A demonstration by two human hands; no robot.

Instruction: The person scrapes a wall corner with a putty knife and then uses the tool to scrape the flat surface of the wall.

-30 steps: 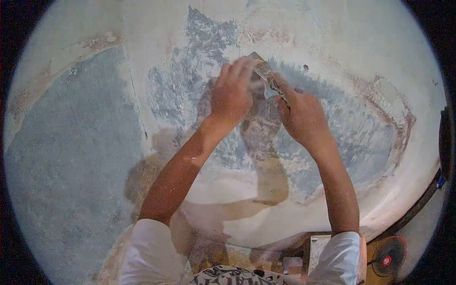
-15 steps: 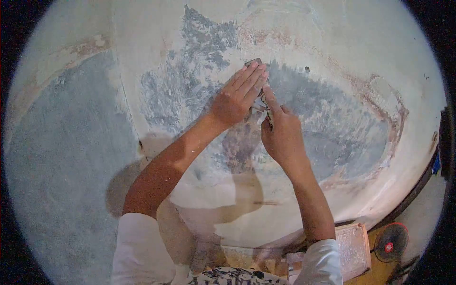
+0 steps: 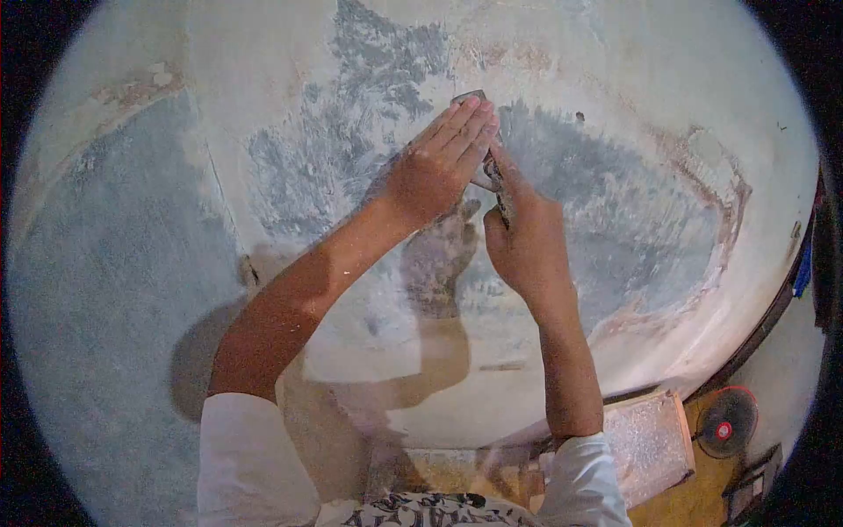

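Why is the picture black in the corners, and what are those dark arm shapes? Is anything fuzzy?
In the head view, the black corners frame a rounded picture; brownish shadows of arms fall on the curved surface; the dim parts look grainy; the fan is too small to show its blades clearly; both the left hand and right hand look fairly sharp.

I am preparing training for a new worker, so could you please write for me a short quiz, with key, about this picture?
1. Where do the fingers of the left hand lie? A) on the floor; B) over the far end of the tool; C) on the shirt.
2. True or false: the right hand is away from the tool.
3. Fill the gap: the centre of the fan is coloured ____.

Key: 1 B; 2 false; 3 red.
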